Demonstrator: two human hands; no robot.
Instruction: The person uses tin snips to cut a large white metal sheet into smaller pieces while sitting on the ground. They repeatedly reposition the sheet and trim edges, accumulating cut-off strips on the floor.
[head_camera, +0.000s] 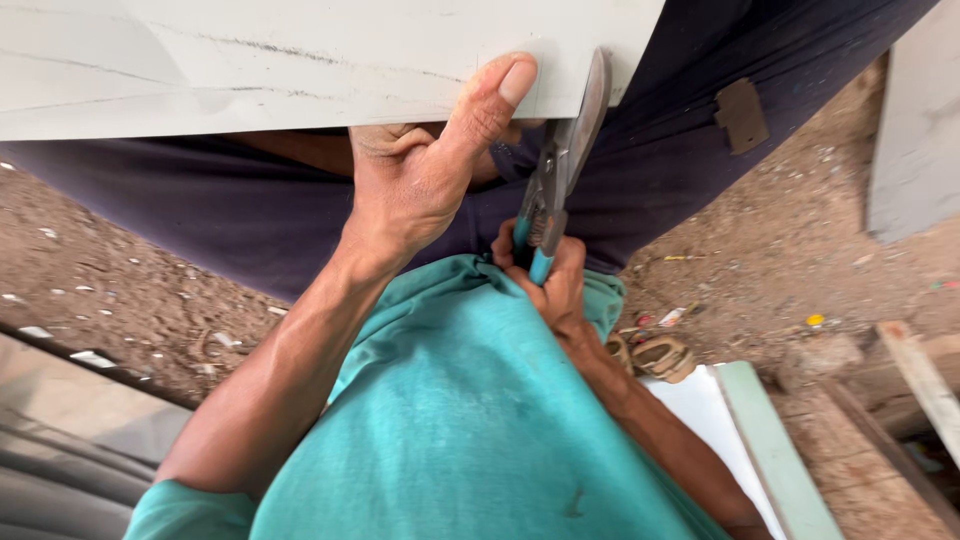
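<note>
Shirt (470, 420): teal, fills the lower centre, closest to the lens; both forearms run up from it.
Left hand (420, 175): closed on the lower edge of the sheet, thumb pressed flat on its top face, other fingers hidden under it.
Right hand (555, 285): wrapped tight around the snips' handles, low against the body.
Snips (560, 165): metal cutters, grey blades, teal grips; long axis runs from the right hand up and slightly right, tips pointing away from the person. Blades meet the sheet's lower edge, just right of the left thumb. Cannot tell how far the blades are parted.
Sheet (300, 60): pale grey flat panel across the top of the view, held roughly level over the lap; faint dark scratch lines along it; lower edge runs left to right.
Trousers (200, 210): dark navy, under the sheet, a brown patch (742, 115) on the right thigh.
Ground (790, 240): brown dirt, scattered with small scraps, among them a yellow bit and a red-and-white bit.
Sandal (660, 355): tan, strapped, on the dirt near the right forearm.
Boards (775, 450): a white panel and a pale green strip at lower right; bare wood lengths beside them.
Slab (915, 130): grey, upright, at the right edge.
</note>
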